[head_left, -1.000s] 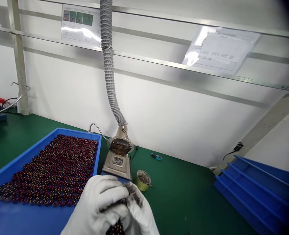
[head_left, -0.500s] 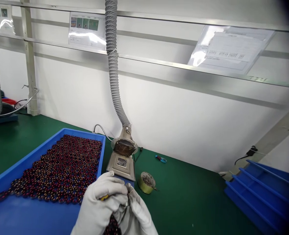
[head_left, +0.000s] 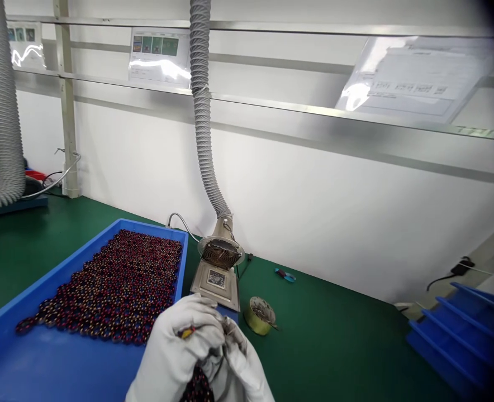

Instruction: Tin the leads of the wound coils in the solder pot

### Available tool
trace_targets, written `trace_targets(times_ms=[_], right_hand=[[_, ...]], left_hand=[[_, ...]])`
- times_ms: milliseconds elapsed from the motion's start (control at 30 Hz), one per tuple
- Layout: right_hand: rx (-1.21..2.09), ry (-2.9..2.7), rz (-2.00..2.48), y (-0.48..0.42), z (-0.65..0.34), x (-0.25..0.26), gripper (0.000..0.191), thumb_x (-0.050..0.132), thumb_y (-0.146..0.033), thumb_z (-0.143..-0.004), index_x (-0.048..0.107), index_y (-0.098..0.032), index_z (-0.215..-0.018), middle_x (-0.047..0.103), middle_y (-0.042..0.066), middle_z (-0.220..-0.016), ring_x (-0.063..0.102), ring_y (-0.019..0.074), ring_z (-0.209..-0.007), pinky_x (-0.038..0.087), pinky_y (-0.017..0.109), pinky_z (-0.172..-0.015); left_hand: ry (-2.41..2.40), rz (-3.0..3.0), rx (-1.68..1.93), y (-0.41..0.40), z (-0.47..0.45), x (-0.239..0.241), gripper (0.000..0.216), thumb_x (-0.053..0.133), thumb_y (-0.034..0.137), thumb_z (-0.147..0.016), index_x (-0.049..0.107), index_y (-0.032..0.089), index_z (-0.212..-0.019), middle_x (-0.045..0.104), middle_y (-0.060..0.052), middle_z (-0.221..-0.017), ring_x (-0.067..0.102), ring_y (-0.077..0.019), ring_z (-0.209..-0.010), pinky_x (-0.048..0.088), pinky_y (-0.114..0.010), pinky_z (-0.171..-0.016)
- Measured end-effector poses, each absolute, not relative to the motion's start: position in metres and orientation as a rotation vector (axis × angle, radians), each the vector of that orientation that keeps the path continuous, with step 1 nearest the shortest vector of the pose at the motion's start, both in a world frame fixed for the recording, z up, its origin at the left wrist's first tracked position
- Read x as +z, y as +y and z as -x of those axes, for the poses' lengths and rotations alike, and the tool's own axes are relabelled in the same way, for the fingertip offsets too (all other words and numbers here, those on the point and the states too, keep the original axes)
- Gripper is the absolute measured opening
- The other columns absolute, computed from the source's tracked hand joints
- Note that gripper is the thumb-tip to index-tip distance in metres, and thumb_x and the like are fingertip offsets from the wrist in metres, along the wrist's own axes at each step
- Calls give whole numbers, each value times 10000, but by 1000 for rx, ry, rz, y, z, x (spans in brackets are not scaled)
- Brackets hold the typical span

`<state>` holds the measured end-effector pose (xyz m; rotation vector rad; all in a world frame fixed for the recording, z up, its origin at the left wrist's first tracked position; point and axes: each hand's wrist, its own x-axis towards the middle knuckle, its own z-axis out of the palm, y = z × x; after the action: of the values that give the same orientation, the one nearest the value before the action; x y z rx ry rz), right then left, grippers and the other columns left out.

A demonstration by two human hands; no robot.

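My left hand [head_left: 169,346], in a white glove, is closed around something mostly hidden; a small yellow and red bit [head_left: 186,333] shows between its fingers. My gloved right hand [head_left: 249,360] meets it at the fingertips, the thumb and fingers pinched together with darkened tips. What they pinch is too small to make out. Below the left palm, dark red-and-black wound rings [head_left: 198,386] show, partly covered by the gloves. Just beyond the hands stands a small metal solder pot [head_left: 217,282] with a square silvery opening.
At left a blue tray [head_left: 62,368] holds many dark wound rings in rows. An extraction hose [head_left: 205,139] comes down behind the pot. To the right are a round tin [head_left: 260,317], small cutters [head_left: 285,275] and stacked blue trays [head_left: 456,335]. The bench [head_left: 335,346] is green.
The view has turned slightly left, so the bench things sit further right. Both hands stay together at the fingertips, with only small finger movement.
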<state>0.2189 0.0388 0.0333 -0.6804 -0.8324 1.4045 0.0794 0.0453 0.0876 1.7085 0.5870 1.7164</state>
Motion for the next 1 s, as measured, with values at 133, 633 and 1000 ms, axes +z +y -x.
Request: trace_targets(times_ms=[133, 633, 1000], right_hand=[[1379, -828, 680, 45, -216, 26, 219, 777, -342, -605, 679, -192, -731, 694, 32, -676, 635, 176, -579, 545, 336, -645], [1379, -806, 603, 24, -212, 46, 245, 661, -408, -719, 691, -222, -875, 700, 53, -789, 652, 200, -736, 540, 346, -672], [1351, -811, 636, 22, -208, 55, 118, 684, -329, -694, 699, -243, -773, 703, 42, -751, 653, 239, -818, 524, 390, -762]], left_hand=[[735, -1504, 1681, 48, -66, 81, 111, 586, 171, -720, 691, 205, -727, 717, -38, -822, 656, -202, -832, 543, -305, -780], [842, -1859, 1591, 44, -67, 86, 177, 635, 211, -704, 680, 220, -874, 689, -63, -1004, 612, -236, -990, 501, -401, -888], [573, -2187, 1560, 49, -79, 86, 233, 670, 189, -696, 652, 253, -919, 708, -21, -919, 641, -190, -860, 485, -378, -880]])
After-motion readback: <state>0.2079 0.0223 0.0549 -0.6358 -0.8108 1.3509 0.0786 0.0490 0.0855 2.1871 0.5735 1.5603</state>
